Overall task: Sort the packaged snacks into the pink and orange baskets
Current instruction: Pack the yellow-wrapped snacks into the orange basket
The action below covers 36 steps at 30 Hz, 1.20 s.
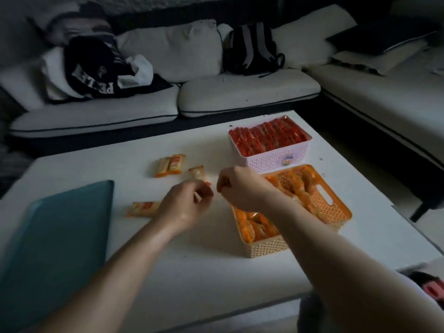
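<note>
On the white table, the pink basket at the back right is packed with red snack packs. In front of it the orange basket holds orange packs. My left hand is closed on an orange snack pack that sticks out beyond the fingers. My right hand hovers over the orange basket's left edge, fingers curled; whether it holds anything is hidden. Two orange packs lie together farther back, and one orange pack lies left of my left hand.
A teal tray lies on the table's left side. A white sofa with dark clothes and a backpack runs behind and to the right of the table. The table's near edge is just below my forearms.
</note>
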{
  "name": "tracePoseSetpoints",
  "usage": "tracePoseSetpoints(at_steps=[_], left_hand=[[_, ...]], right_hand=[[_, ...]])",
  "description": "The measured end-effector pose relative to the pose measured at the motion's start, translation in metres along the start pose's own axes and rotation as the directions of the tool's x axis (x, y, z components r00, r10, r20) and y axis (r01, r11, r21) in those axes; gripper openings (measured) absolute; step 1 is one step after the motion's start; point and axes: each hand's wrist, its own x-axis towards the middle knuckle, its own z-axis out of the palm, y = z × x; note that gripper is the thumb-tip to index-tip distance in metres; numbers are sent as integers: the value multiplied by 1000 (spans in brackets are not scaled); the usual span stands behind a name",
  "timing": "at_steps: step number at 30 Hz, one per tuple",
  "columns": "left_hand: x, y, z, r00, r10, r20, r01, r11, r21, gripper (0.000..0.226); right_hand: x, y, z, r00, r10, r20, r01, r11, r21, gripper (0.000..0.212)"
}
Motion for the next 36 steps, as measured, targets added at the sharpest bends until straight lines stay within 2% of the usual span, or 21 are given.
tracePoseSetpoints(at_steps=[2, 4, 6, 9, 12, 14, 16, 18, 20, 21, 23, 26, 28, 30, 33, 35, 36], left_hand=[[-11, -51, -23, 993, -121, -5, 121, 981, 151, 17], [-17, -100, -39, 973, -225, 48, 194, 916, 350, 40], [-17, -135, -44, 957, -261, 126, 184, 882, 434, 66], [-1, -161, -41, 957, -192, 217, 53, 853, 519, 88], [23, -174, -32, 944, -201, 260, 12, 812, 583, 87], [38, -184, -27, 936, -219, 274, 18, 811, 585, 69], [54, -189, -27, 944, -250, 213, 118, 863, 492, 45], [77, -193, -33, 939, -336, 70, 314, 923, 221, 40], [108, -193, -41, 876, -473, -93, 463, 879, -114, 41], [124, -191, -46, 829, -547, -117, 512, 827, -231, 44], [153, -186, -46, 775, -626, -85, 578, 757, -304, 50], [177, -184, -28, 829, -559, 13, 525, 770, -364, 40], [173, -181, -18, 855, -517, 42, 486, 770, -414, 37], [164, -176, -15, 849, -526, 44, 476, 728, -493, 45], [134, -159, -15, 839, -540, 63, 452, 629, -633, 46], [114, -141, -16, 852, -517, 79, 430, 607, -669, 53], [107, -132, -16, 858, -507, 78, 413, 593, -691, 49]], right_hand=[[23, -27, 37, 996, -12, 92, 10, 1000, 19, 32], [46, -42, 68, 983, 20, 182, -22, 1000, 5, 45], [70, -42, 89, 972, 104, 209, -99, 995, -34, 52], [108, -32, 109, 965, 238, 106, -232, 970, -69, 58], [148, -20, 123, 935, 353, 13, -349, 929, -124, 61], [183, -3, 139, 920, 391, 38, -377, 905, -197, 69], [210, 4, 145, 913, 404, 52, -378, 888, -263, 68], [226, -7, 134, 924, 378, 64, -343, 890, -300, 54], [240, -26, 122, 934, 357, 22, -326, 875, -358, 40], [249, -32, 116, 933, 360, -2, -338, 875, -348, 36], [269, -36, 118, 934, 355, -27, -352, 910, -217, 34], [281, -43, 130, 948, 314, 56, -316, 948, 35, 32], [274, -54, 133, 931, 334, 145, -364, 864, 348, 15], [260, -55, 131, 893, 409, 190, -443, 715, 542, 22], [225, -50, 121, 884, 375, 279, -458, 572, 681, 34], [196, -50, 110, 900, 345, 266, -425, 566, 706, 36], [186, -48, 106, 908, 341, 244, -405, 564, 720, 35]])
